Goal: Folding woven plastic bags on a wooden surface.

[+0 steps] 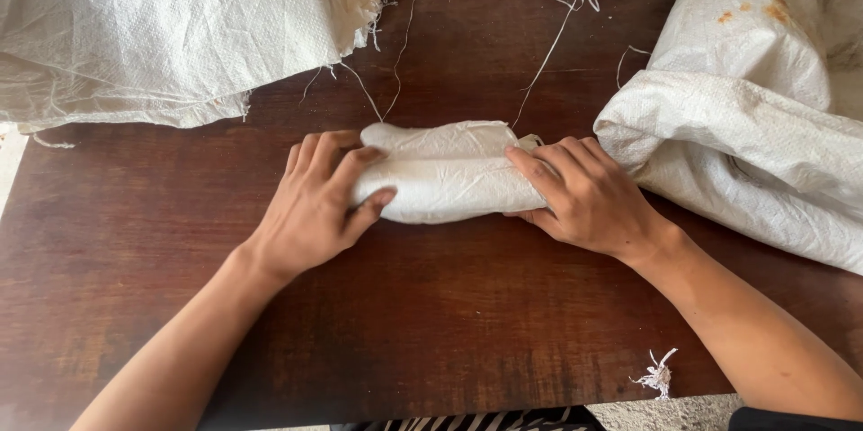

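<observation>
A white woven sack rolled into a tight bundle [445, 175] lies across the middle of a dark brown wooden table [431, 305]. My left hand [319, 202] wraps the bundle's left end, thumb underneath at the front and fingers over the top. My right hand [584, 197] clamps the right end, fingers spread over it. Both forearms reach in from the near edge.
A flat pile of white woven sacks [153, 26] covers the far left of the table. More crumpled sacks [755, 116], one with orange stains, heap up at the right. Loose white threads [548, 44] trail across the far side; a frayed tuft [659, 375] lies near the front edge.
</observation>
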